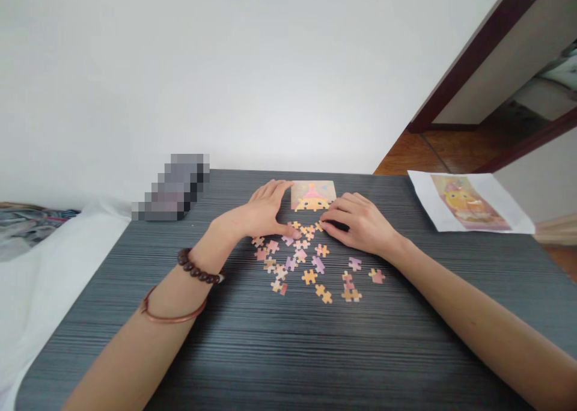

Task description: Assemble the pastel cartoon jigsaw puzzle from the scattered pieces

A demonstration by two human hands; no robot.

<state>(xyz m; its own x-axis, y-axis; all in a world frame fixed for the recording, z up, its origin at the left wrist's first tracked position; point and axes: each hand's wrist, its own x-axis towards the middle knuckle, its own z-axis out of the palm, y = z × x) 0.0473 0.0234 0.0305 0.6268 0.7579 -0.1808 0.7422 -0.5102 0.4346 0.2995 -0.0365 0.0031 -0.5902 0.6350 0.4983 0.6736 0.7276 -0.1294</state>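
A partly joined jigsaw puzzle point(312, 193) lies near the table's far edge, its joined upper rows showing a pink peak above a yellow shape. My left hand point(261, 213) is open, with its fingers by the puzzle's left edge and its thumb stretched down over the loose pieces. On the other side, my right hand point(360, 222) has its fingers curled, thumb and forefinger closed at a small yellow puzzle piece point(319, 226) just below the joined part. Several loose pink, purple and yellow puzzle pieces point(309, 276) are scattered between my forearms.
A printed reference picture point(469, 200) on white paper lies at the table's right. At the far left stands a pixelated dark object point(174, 185). The dark wood-grained table point(279, 351) meets a white wall point(270, 80) behind; white cloth point(67, 279) lies beyond its left edge.
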